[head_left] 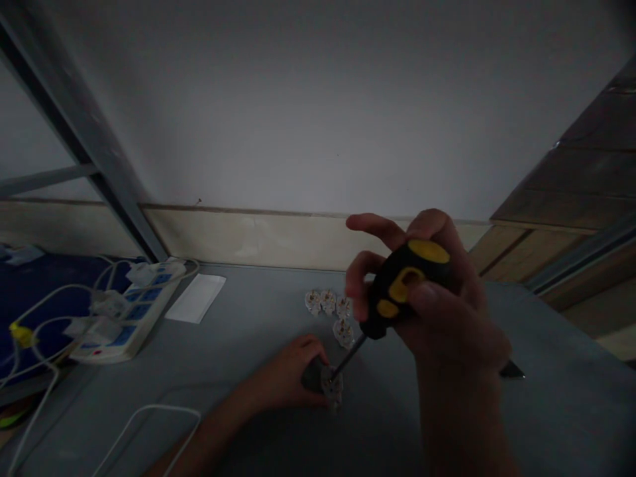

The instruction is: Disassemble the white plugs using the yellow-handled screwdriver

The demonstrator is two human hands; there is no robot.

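My right hand (437, 298) is closed around the black and yellow handle of a screwdriver (392, 291), its forefinger lifted off. The shaft slants down to the left, and its tip meets a small clear plastic part with metal pieces (332, 387). My left hand (293, 374) grips that part by a dark round piece (313, 374) at its side, low over the table. Just beyond the hands, several similar clear plastic parts (328, 301) lie on the table, one (343, 332) nearer the screwdriver. Their exact kind is too dim to tell.
A white power strip (144, 324) with blue sockets, plugs and loose white cables (171, 407) occupies the left. Beside it lies a white card (196, 298). A dark pointed object (513, 371) shows behind my right wrist. A wall (318, 119) closes off the grey table's (248, 318) back.
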